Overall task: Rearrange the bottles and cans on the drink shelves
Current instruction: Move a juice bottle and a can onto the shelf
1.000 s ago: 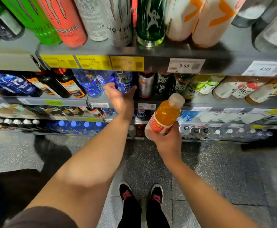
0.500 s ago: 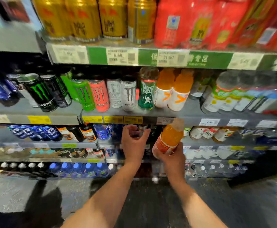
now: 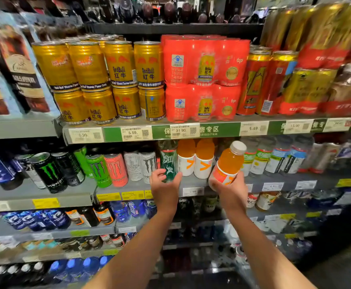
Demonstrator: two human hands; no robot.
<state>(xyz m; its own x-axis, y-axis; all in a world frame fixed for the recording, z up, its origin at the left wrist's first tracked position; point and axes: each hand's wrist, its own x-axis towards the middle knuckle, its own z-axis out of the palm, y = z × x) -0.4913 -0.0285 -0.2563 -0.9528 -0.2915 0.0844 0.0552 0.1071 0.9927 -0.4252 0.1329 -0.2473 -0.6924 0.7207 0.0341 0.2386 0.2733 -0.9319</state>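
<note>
The right hand [image 3: 231, 190] grips an orange drink bottle [image 3: 227, 163] by its lower body, fingers curled round the white and red label, the bottle tilted with its white cap leaning up and to the right. It is held in the air just in front of the middle shelf [image 3: 193, 182], right beside two matching orange bottles [image 3: 195, 159] that stand upright on that shelf. The left hand [image 3: 164, 184] reaches toward a green bottle [image 3: 168, 163] just left of those two, with fingers spread fairly wide and thumb apart; the fingertips appear to touch or nearly touch the bottle's base, though the view does not settle whether they have closed on it. Left of the green bottle stands a row of tall cans [image 3: 116, 167]: silver, salmon pink, bright green and black ones with a clawed logo. To the right of the held bottle stand clear bottles with green and blue labels [image 3: 274, 161], somewhat blurred. On the shelf above, gold cans [image 3: 108, 80] are stacked two high beside red multipacks [image 3: 203, 80], with white price tags [image 3: 135, 133] along the shelf edge. Lower shelves carry blue bottles [image 3: 35, 220] and dark bottles, dim and hard to read.
</note>
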